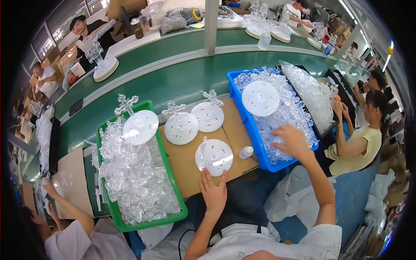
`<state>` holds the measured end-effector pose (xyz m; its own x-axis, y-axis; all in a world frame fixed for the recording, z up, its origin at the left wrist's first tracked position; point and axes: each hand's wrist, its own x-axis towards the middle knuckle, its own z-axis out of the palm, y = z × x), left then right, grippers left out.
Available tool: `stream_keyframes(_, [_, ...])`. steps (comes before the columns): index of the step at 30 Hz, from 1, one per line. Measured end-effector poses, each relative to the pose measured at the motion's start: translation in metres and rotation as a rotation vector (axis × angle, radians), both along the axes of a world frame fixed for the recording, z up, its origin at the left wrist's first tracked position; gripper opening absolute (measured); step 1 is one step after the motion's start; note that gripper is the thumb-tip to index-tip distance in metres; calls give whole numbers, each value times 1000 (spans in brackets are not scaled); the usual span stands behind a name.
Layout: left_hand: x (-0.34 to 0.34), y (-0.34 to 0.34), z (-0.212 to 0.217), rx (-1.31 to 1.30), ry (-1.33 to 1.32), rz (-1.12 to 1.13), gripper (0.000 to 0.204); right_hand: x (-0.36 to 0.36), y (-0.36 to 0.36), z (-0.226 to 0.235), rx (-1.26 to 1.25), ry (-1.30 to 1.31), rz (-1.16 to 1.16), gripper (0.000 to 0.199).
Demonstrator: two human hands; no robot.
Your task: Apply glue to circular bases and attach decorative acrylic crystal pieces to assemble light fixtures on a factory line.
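A round white disc [220, 159] with small slots lies on the brown cardboard in front of me, and a slim clear plastic piece [203, 149] stands at its left side. The outstretched fingers of my left hand [213, 191] rest on the disc's near edge. Over the blue bin [255, 141], my right hand [294, 141] reaches down with fingers bent and apart; nothing shows between them. Small clear plastic parts [284, 117] fill that bin. Another white disc [260, 98] lies on top of them, beyond my right hand.
A green bin [175, 195] heaped with clear parts stands left, a white disc [141, 127] on it. Two discs [181, 128] with clear cross-shaped pieces lie at the cardboard's back. A small white bottle [246, 152] stands beside the blue bin. Co-workers [357, 138] sit on both sides.
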<state>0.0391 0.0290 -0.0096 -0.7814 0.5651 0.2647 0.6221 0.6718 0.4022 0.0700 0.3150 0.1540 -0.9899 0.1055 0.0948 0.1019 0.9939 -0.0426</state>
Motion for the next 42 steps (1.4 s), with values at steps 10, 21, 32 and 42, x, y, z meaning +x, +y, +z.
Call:
stream_keyframes(10, [-4, -8, -1, -20, -15, -2, 53, -14, 16, 11, -8, -8, 240, 31])
stream_keyframes(21, [-3, -4, 0, -17, 21, -6, 55, -18, 42, 1, -199, 98, 172, 28])
stream_keyframes(32, [-7, -19, 12, -52, -21, -5, 61, -3, -128, -47, -580, 372, 242, 32])
stream_keyframes(42, [-14, -44, 10, 111, -141, -36, 47, -41, -139, -123, -496, 356, 363, 25])
